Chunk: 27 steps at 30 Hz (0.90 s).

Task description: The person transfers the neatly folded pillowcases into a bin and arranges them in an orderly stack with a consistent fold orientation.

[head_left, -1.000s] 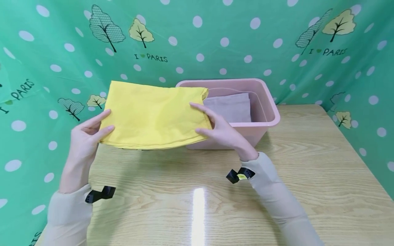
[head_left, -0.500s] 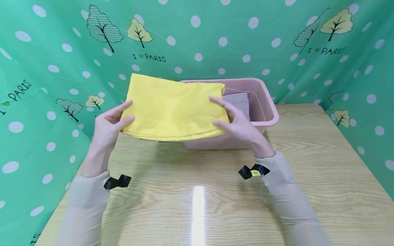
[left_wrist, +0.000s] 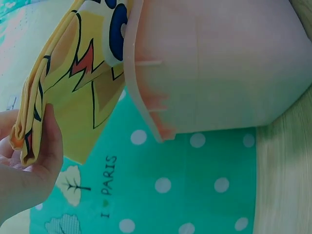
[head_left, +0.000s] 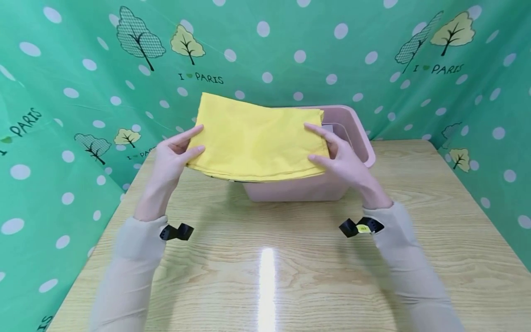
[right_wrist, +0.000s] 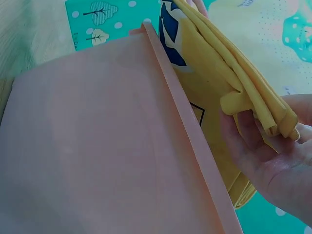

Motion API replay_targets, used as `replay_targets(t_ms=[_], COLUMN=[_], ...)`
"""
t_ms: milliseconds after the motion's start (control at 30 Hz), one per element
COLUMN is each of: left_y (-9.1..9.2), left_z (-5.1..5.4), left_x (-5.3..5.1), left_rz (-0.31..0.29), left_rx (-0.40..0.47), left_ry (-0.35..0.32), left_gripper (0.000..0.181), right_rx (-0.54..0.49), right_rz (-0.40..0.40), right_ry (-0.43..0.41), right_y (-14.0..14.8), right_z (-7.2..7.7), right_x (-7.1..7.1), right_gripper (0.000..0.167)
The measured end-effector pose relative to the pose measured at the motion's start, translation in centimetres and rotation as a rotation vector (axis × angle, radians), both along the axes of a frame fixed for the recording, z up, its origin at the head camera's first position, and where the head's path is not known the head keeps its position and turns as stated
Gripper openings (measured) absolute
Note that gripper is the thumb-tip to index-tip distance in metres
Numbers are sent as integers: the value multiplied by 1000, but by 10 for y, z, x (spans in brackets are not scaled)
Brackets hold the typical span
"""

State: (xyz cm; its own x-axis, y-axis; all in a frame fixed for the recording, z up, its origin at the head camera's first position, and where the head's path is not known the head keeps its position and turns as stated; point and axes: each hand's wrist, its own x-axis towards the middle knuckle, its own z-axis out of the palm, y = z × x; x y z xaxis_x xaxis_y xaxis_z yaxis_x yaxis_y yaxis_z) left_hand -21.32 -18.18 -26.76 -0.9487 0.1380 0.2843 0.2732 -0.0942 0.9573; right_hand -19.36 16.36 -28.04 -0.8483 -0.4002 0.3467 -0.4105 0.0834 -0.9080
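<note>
A folded yellow cloth [head_left: 257, 143], perhaps a garment, hangs level above the near part of a pink plastic bin [head_left: 298, 191]. Its left edge is pinched by my left hand [head_left: 169, 157], thumb on top and other fingertips partly hidden. My right hand [head_left: 346, 162] grips the opposite edge. Both wrist views show several folded layers; the underside of the yellow cloth [left_wrist: 105, 92] carries a cartoon print in blue, white, red and black. In the right wrist view the bin's wall [right_wrist: 87, 136] stands close beside the cloth. A grey folded cloth [head_left: 327, 128] inside the bin is mostly covered.
The bin stands on a light wood-grain table [head_left: 232, 258], near its back edge. Behind and at both sides hangs a green curtain [head_left: 286, 46] with white dots and printed trees. A bright light reflection [head_left: 267, 290] lies on the tabletop.
Both hands have carried the yellow cloth to the right and slightly away, from left of the bin to over it. It now hides most of the grey cloth. The bin has stayed put.
</note>
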Motion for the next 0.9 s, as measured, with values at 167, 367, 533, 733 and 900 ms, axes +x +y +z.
replay_targets(t_ms=[167,367,533,733,900], left_y=[12,23,31,39,46], left_z=[1,2,1,0,1], left_x=[-9,-17,-23,-31,-37], left_rz=[-12,-21,-36,-46,-40], left_rx=[-32,-72,-106,-124,-149], left_ry=[10,23,15,-14,-22], left_gripper=[43,43,42,42,42], right_rx=[2,17,17,52,103], right_rz=[-13,-47,-35,-56,-71], right_ry=[-1,-91,-123,-127,-131], right_y=[11,24,31,39,44], right_z=[3,8,11,14,18], right_x=[-3,-6,-10,-12,-15], right_gripper=[57,57,57,58,59])
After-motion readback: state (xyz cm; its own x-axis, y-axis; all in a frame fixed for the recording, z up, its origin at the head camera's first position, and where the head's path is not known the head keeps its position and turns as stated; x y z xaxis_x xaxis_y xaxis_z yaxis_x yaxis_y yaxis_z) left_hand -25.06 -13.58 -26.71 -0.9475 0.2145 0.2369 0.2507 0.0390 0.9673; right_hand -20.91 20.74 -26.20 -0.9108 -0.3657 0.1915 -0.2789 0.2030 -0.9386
